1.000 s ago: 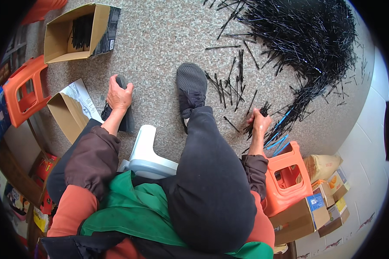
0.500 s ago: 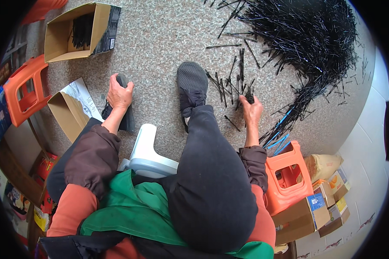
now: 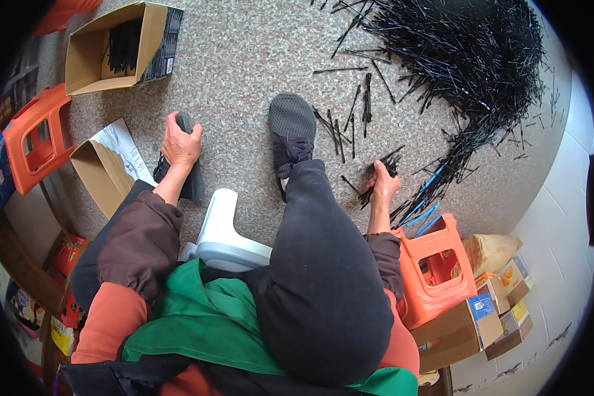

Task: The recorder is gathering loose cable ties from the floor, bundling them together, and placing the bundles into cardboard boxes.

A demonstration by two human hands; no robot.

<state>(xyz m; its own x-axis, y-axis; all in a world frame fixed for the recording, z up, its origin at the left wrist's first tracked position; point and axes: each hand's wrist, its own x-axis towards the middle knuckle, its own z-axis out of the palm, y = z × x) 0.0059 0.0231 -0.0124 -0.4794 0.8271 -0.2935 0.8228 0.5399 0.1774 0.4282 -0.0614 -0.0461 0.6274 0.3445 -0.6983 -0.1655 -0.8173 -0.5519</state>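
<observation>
My left hand (image 3: 180,142) is curled over the toe of my left dark shoe (image 3: 193,185), thumb and fingers on either side. Anything under the palm is hidden. Pinched in my right hand (image 3: 384,183) is a small bunch of thin black sticks (image 3: 392,160), low over the floor to the right of my right leg. Several loose black sticks (image 3: 367,99) lie between that hand and my right shoe (image 3: 292,129). A large heap of the same sticks (image 3: 468,53) fills the far right, with a trail running down toward my right hand.
An open carton (image 3: 89,76) at far left holds black sticks; a second carton (image 3: 102,168) lies nearer. Orange stools stand at left (image 3: 63,142) and right (image 3: 465,284). Blue strips (image 3: 424,214) lie in the trail. A white plastic piece (image 3: 228,241) is between my legs; boxes (image 3: 455,333) stand lower right.
My right hand has moved down and slightly right, away from the loose sticks, with a bunch now showing in its fingers. Fewer sticks lie where it was. My left hand has stayed put.
</observation>
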